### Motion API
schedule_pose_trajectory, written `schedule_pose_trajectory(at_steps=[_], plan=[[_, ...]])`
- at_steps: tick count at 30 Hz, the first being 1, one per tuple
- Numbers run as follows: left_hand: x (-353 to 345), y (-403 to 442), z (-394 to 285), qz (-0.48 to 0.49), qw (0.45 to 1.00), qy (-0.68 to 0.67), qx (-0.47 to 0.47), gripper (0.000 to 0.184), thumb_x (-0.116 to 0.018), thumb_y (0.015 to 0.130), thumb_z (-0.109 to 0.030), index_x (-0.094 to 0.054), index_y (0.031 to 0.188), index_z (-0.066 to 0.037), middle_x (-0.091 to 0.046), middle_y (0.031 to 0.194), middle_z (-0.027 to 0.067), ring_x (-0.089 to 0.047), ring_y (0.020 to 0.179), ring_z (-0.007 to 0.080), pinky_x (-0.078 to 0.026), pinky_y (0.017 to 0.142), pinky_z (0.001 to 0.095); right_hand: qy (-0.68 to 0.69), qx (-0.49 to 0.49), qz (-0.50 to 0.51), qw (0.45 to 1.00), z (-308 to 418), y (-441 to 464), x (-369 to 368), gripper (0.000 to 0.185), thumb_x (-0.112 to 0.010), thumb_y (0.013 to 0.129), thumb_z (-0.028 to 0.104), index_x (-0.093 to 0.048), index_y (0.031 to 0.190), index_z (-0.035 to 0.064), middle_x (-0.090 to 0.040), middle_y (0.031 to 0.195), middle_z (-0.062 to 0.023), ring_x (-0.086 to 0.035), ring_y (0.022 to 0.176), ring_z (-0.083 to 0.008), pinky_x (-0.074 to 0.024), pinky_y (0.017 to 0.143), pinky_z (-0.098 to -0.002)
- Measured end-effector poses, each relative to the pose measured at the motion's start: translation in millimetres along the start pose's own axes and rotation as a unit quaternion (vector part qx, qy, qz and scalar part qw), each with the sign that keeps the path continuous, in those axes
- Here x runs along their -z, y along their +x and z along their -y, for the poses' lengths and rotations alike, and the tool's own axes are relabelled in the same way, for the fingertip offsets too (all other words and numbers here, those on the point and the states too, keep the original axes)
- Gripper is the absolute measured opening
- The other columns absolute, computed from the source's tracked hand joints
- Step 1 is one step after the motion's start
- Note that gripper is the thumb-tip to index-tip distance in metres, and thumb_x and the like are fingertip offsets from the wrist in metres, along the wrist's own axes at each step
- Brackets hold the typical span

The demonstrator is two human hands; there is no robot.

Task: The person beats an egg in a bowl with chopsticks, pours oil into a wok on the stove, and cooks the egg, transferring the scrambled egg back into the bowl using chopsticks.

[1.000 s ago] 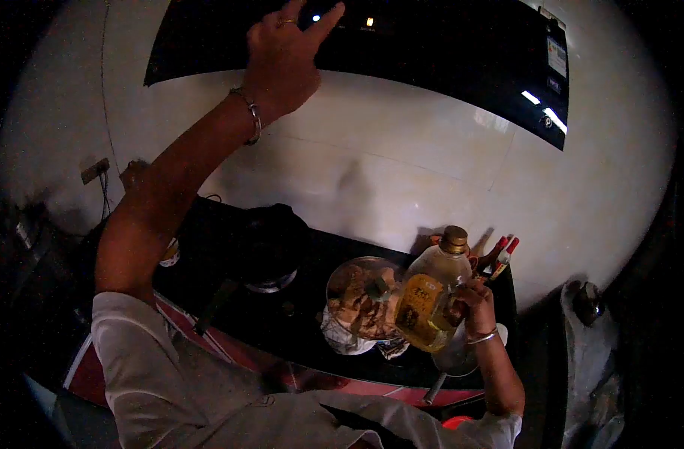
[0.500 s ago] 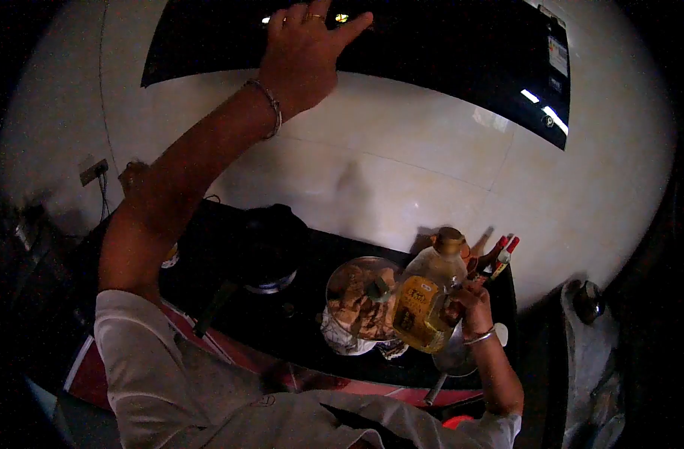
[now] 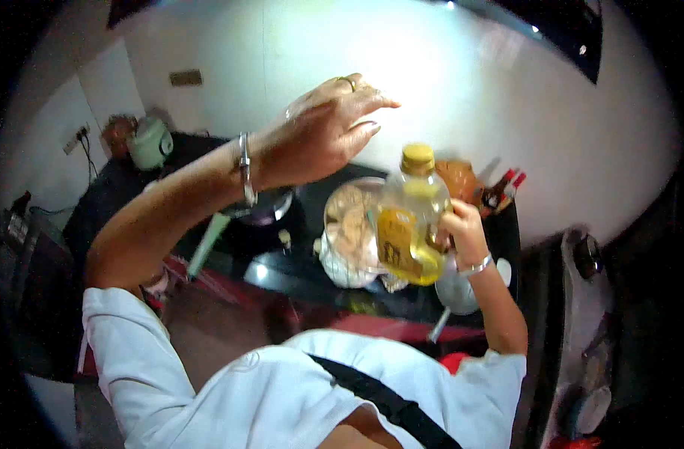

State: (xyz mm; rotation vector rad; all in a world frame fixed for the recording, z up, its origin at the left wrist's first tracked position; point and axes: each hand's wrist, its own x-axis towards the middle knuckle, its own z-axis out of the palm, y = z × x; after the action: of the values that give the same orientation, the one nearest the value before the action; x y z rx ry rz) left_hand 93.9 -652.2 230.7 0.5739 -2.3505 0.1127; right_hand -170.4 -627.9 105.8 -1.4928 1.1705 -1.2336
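My right hand (image 3: 462, 230) grips the handle of a large clear oil bottle (image 3: 409, 232), yellow-capped, labelled and partly filled with yellow oil. The bottle is held over the counter, close to upright. My left hand (image 3: 316, 131) is raised in front of the wall, holding nothing, its fingers partly bent and apart. Below my left forearm is a dark pan (image 3: 271, 212), partly hidden, with a pale green handle (image 3: 209, 245). Just left of the bottle, a round container of brownish food pieces (image 3: 348, 213) stands on the black counter (image 3: 282, 262).
Behind the bottle are a brown pot (image 3: 456, 178) and red-capped bottles (image 3: 505, 191). A pale, long-handled vessel (image 3: 456, 290) lies below my right wrist. A light green appliance (image 3: 150, 142) stands at the back left. The dark range hood (image 3: 559, 34) hangs above.
Bright light now falls on the wall and counter, which were dim before. My left hand has come down from the range hood. My right hand still holds the oil bottle.
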Motion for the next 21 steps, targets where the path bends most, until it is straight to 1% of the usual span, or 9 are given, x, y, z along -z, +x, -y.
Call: schedule_pose_trajectory(at_steps=[8, 10, 12, 13, 16, 17, 19, 20, 21], plan=[[-10, 15, 0, 0.178, 0.984, -0.029, -0.005, 0.034, -0.052, 0.083, -0.019, -0.05, 0.111, -0.001, -0.053, 0.097, 0.0147, -0.05, 0.093, 0.0275, -0.039, 0.083, 0.0345, 0.023, -0.076, 0.09, 0.993, 25, 12, -13, 0.005, -0.053, 0.071, 0.008, -0.053, 0.068, 0.0046, -0.044, 0.053, 0.0035, -0.038, 0.044, -0.0043, -0.0281, 0.041, -0.0183], [-9, 7, 9, 0.139, 0.99, -0.009, 0.0, 0.033, -0.052, 0.082, -0.022, -0.053, 0.107, 0.0, -0.053, 0.097, 0.0157, -0.051, 0.092, 0.0287, -0.04, 0.082, 0.0354, 0.029, -0.074, 0.116, 0.99, 26, 15, -19, 0.006, -0.051, 0.073, 0.007, -0.054, 0.069, 0.0037, -0.048, 0.058, 0.0038, -0.039, 0.046, -0.0033, -0.0295, 0.042, -0.0182], [-11, 0, 16, 0.129, 0.991, 0.025, -0.004, 0.032, -0.051, 0.085, -0.023, -0.053, 0.107, 0.0, -0.055, 0.092, 0.0112, -0.053, 0.082, 0.0213, -0.043, 0.075, 0.03, 0.035, -0.067, 0.139, 0.987, 26, 18, -24, 0.005, -0.053, 0.072, 0.006, -0.056, 0.072, 0.0031, -0.048, 0.059, 0.0043, -0.039, 0.047, -0.003, -0.0293, 0.043, -0.0181], [-20, -1, 24, 0.118, 0.992, -0.031, 0.021, 0.036, -0.056, 0.08, -0.025, -0.056, 0.104, 0.001, -0.06, 0.089, 0.0141, -0.058, 0.08, 0.024, -0.046, 0.072, 0.0321, 0.033, -0.077, 0.152, 0.985, 28, 19, -25, 0.005, -0.053, 0.072, 0.006, -0.057, 0.073, 0.003, -0.049, 0.058, 0.0043, -0.039, 0.047, -0.003, -0.029, 0.043, -0.0181], [19, 3, 2, 0.264, 0.937, -0.174, 0.149, 0.037, -0.053, 0.074, -0.01, -0.052, 0.11, -0.001, -0.056, 0.095, 0.023, -0.054, 0.088, 0.0323, -0.04, 0.077, 0.0396, 0.007, -0.059, 0.167, 0.984, 25, 26, -32, 0.008, -0.053, 0.071, 0.005, -0.058, 0.076, 0.0021, -0.049, 0.058, 0.004, -0.037, 0.046, -0.003, -0.028, 0.043, -0.0184], [10, 2, 2, 0.224, 0.96, -0.116, 0.126, 0.029, -0.054, 0.076, -0.02, -0.057, 0.094, 0.003, -0.06, 0.081, 0.0189, -0.058, 0.077, 0.0297, -0.044, 0.068, 0.0352, -0.021, -0.056, 0.178, 0.982, 25, 28, -32, 0.008, -0.052, 0.071, 0.006, -0.058, 0.075, 0.0018, -0.049, 0.058, 0.004, -0.037, 0.047, -0.0029, -0.0282, 0.044, -0.0186], [9, -7, 12, 0.249, 0.941, -0.128, 0.192, 0.028, -0.053, 0.077, -0.022, -0.058, 0.09, 0.002, -0.061, 0.08, 0.0191, -0.059, 0.076, 0.0287, -0.044, 0.066, 0.0362, -0.049, -0.057, 0.184, 0.98, 22, 34, -42, 0.009, -0.051, 0.071, 0.007, -0.058, 0.073, 0.0014, -0.049, 0.059, 0.0038, -0.038, 0.049, -0.003, -0.0284, 0.044, -0.019], [-8, -67, 52, 0.239, 0.935, -0.157, 0.21, 0.029, -0.052, 0.077, -0.023, -0.059, 0.088, 0.002, -0.061, 0.08, 0.0192, -0.059, 0.075, 0.0282, -0.044, 0.065, 0.0366, -0.08, -0.066, 0.169, 0.98, -14, 45, -89, 0.01, -0.051, 0.071, 0.008, -0.057, 0.071, 0.0011, -0.049, 0.059, 0.0036, -0.038, 0.049, -0.0032, -0.0285, 0.045, -0.0192], [-2, -58, 67, 0.213, 0.93, -0.169, 0.247, 0.029, -0.053, 0.077, -0.025, -0.06, 0.086, 0.002, -0.061, 0.078, 0.0188, -0.059, 0.072, 0.0269, -0.044, 0.064, 0.0361, -0.07, -0.086, 0.17, 0.979, -6, 62, -92, 0.01, -0.051, 0.07, 0.009, -0.057, 0.07, 0.0009, -0.049, 0.059, 0.0035, -0.038, 0.05, -0.0033, -0.0285, 0.045, -0.0194]])
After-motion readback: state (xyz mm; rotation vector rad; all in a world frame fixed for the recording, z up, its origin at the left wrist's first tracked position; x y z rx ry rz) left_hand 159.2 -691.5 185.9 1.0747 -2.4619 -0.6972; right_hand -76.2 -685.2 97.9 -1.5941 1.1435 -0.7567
